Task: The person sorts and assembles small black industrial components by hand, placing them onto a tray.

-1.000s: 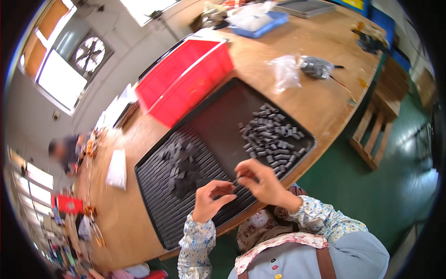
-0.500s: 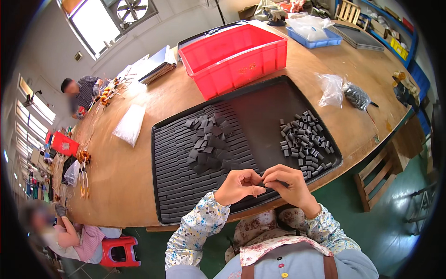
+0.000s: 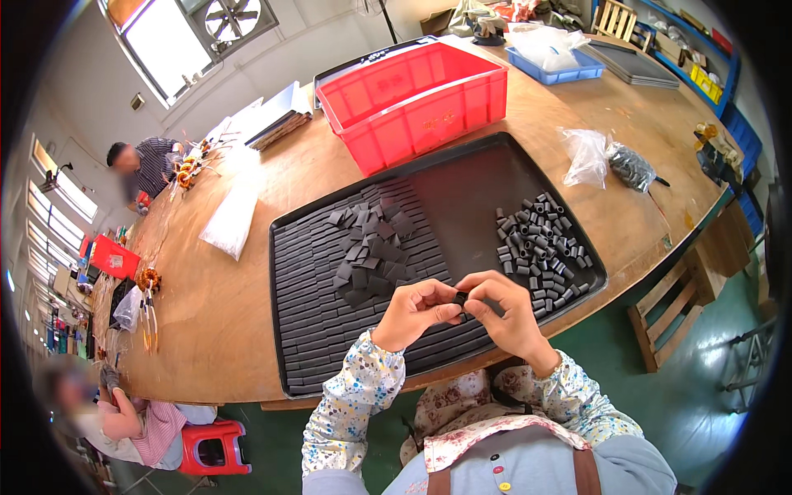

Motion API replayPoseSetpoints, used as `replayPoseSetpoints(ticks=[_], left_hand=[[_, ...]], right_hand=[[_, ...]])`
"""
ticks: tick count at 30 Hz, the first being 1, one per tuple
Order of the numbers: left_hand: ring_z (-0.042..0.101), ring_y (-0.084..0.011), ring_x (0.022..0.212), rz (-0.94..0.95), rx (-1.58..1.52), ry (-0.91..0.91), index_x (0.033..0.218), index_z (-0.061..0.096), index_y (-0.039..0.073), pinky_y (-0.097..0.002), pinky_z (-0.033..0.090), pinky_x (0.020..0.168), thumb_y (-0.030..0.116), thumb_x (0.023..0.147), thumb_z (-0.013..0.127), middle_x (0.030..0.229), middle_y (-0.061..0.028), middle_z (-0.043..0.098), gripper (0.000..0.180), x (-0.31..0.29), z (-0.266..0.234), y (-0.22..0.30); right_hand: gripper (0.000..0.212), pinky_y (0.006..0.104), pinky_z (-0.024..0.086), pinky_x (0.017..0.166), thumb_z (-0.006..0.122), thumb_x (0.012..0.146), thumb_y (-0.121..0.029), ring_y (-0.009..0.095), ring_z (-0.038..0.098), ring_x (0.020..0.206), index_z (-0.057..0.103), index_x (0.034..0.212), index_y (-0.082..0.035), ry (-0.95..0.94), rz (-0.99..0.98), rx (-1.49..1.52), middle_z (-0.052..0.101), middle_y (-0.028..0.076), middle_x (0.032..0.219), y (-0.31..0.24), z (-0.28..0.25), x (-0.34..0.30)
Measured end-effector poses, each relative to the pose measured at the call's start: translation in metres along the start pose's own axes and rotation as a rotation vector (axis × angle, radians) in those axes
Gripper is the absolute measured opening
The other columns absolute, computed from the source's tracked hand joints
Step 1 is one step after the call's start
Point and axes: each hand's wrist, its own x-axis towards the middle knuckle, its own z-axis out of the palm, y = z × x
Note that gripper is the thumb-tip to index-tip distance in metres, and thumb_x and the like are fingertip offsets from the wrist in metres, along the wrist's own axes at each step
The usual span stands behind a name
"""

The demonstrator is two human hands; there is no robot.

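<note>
My left hand [image 3: 412, 315] and my right hand [image 3: 505, 312] meet over the near edge of a large black tray [image 3: 470, 202]. Both are closed, with fingertips pinching a small black piece [image 3: 460, 298] between them; fingers cover most of it, so its exact shape is unclear. Rows of dark flat strips [image 3: 318, 285] fill the tray's left half. On top of them lies a loose heap of thin black square pieces [image 3: 375, 252]. Short black tubes [image 3: 540, 239] are scattered in the tray's right part, beyond my right hand.
Behind the tray stands a red plastic bin [image 3: 421, 107]. A clear bag [image 3: 584, 157] and a bag of dark parts [image 3: 631, 167] lie to the right, a white packet [image 3: 231, 221] to the left. Two people sit at the left; a blue tray [image 3: 557, 70] stands farther back.
Both hands have moved slightly up and away from me over the tray, still together. The small black piece now shows more between the fingertips.
</note>
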Motion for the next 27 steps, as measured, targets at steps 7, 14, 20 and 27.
replayPoseSetpoints(ticks=[7,14,20,27], left_hand=[[0.068,-0.0141,0.084,-0.078,0.083,-0.015,0.106,0.064,-0.007,-0.0264,0.057,0.078,0.004,0.088,0.07,0.097,-0.0093,0.069,0.022,-0.003,0.0,0.004],[0.06,-0.0128,0.075,0.301,0.997,0.336,0.086,0.073,0.008,-0.0244,0.05,0.063,0.018,0.066,0.087,0.089,-0.0033,0.07,0.026,-0.031,-0.027,0.021],[0.058,-0.0209,0.08,0.396,1.17,0.327,0.082,0.072,0.01,-0.0326,0.05,0.073,0.023,0.057,0.091,0.09,-0.0011,0.068,0.034,-0.046,-0.027,0.007],[0.058,-0.0191,0.081,0.49,1.081,0.23,0.077,0.068,0.008,-0.031,0.05,0.07,0.011,0.066,0.086,0.092,-0.002,0.067,0.022,-0.04,-0.029,0.011]], right_hand=[[0.019,0.0268,0.053,0.076,0.068,0.08,0.008,0.016,0.065,0.084,0.059,0.096,0.0,-0.042,0.054,0.126,0.065,0.009,0.094,0.006,0.001,-0.001],[0.012,0.0238,0.048,0.065,0.066,0.084,0.005,0.012,0.06,0.069,0.062,0.092,-0.002,0.11,0.386,-0.154,0.063,0.007,0.082,0.032,-0.004,0.007],[0.005,0.0397,0.049,0.074,0.069,0.079,-0.003,0.031,0.058,0.078,0.065,0.083,-0.001,0.066,-0.036,-0.439,0.06,0.01,0.086,0.037,0.002,0.004],[0.01,0.0388,0.049,0.075,0.069,0.08,-0.004,0.032,0.06,0.087,0.067,0.089,-0.003,0.067,0.133,-0.338,0.06,0.011,0.093,0.013,-0.012,-0.004]])
